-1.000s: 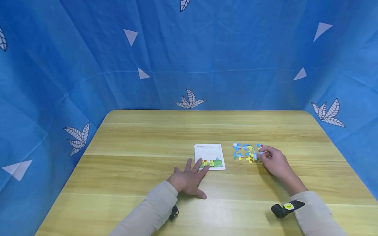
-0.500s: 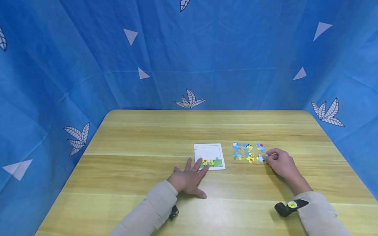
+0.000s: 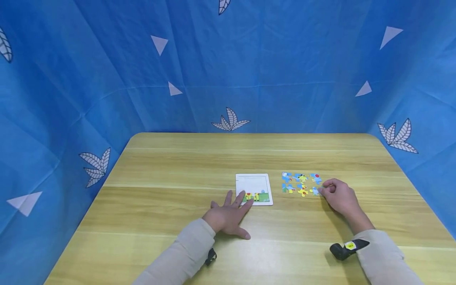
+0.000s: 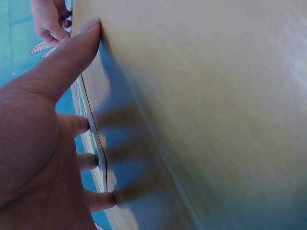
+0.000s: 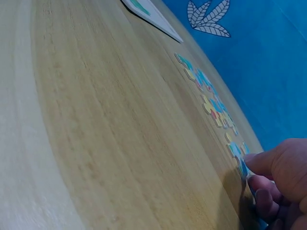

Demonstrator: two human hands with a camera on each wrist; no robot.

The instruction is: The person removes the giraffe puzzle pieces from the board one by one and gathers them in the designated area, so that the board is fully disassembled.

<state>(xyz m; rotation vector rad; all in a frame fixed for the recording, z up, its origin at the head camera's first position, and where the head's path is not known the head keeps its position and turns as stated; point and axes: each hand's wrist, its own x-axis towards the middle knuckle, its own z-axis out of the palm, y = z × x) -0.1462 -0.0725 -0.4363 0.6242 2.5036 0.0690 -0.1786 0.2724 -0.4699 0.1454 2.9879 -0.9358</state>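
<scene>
Left hand [image 3: 228, 219]: spread wide on tray [image 3: 253, 183] ahead | Right hand [image 3: 339, 198]: narrow, seemingly pinching puzzle piece [image 3: 314, 191] | Step: likely piece-handling | Next: calls for clearing neighbouring pieces [image 3: 303, 193] leftward

Sticker [image 3: 350, 246]: sitting on the black device [image 3: 339, 252] at the right sleeve [image 3: 382, 249], its yellow face bearing dark marks too small and blurred to read.
Tray [image 3: 253, 184]: any print on it is coming out too faint to tell.
Readable text: none is showing in the three views.
</scene>
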